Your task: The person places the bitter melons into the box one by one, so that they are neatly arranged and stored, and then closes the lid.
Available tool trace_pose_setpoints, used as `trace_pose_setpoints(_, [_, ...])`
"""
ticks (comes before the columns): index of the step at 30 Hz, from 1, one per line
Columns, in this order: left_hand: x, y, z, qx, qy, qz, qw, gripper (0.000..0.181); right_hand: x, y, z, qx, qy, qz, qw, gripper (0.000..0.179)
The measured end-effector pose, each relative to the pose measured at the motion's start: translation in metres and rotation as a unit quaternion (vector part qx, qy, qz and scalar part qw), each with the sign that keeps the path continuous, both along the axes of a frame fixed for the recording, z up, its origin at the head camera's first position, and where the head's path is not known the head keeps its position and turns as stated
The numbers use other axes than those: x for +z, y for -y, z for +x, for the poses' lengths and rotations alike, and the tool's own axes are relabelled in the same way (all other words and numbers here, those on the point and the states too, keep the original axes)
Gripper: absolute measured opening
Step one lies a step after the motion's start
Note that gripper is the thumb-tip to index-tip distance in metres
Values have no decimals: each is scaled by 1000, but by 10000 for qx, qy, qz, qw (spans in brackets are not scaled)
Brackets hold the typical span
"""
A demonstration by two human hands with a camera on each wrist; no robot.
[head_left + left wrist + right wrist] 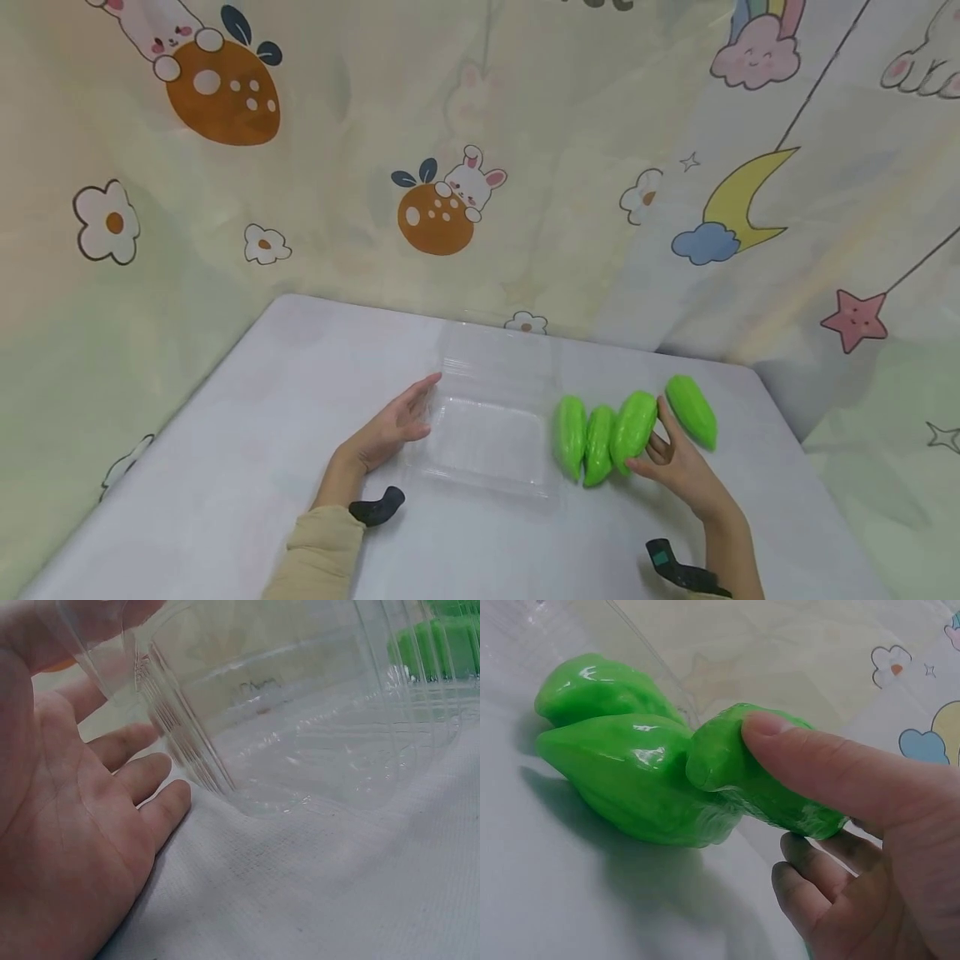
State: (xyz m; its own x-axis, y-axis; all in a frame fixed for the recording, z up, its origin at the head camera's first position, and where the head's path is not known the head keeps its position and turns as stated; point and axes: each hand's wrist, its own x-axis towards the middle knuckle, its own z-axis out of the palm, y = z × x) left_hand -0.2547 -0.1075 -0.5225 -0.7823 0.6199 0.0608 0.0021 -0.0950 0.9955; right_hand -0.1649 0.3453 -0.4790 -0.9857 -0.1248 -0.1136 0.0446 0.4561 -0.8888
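My right hand pinches a glossy green star fruit between thumb and fingers; in the right wrist view the thumb lies across the top of this star fruit. Just left of it, two more star fruits lie side by side, close to the container. Another star fruit lies to the right, behind the hand. A clear plastic container stands with its lid raised at the back. My left hand is at the container's left side, fingers loosely extended; contact is hard to tell through the clear plastic.
The white-covered table ends at the back against a patterned curtain. Dark camera straps sit on both wrists.
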Motion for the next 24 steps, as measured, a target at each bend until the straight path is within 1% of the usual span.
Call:
trace_pose_setpoints(2, [-1,-1,2,37,24,-53,10000,82,1,0,0,2,26,1,10000,115])
trace_pose_setpoints(6, [-2,-2,4,103,-41,-36,9999,81,2,0,-1,37,9,-2,10000,116])
trace_pose_setpoints(11, [-2,-2,5,99,-31,63,9999,80,4,1,-1,56,12,-86,9999,116])
trace_pose_setpoints(13, [-3,-3,5,66,6,89,9999,80,4,0,1,-1,32,-44,10000,115])
trace_pose_setpoints(18, [-2,-4,6,49,23,-20,10000,80,2,-1,3,-56,-25,149,9999,112])
trace_pose_setpoints(24, [1,-1,5,42,-117,-93,9999,78,0,2,2,60,-135,-123,9998,112])
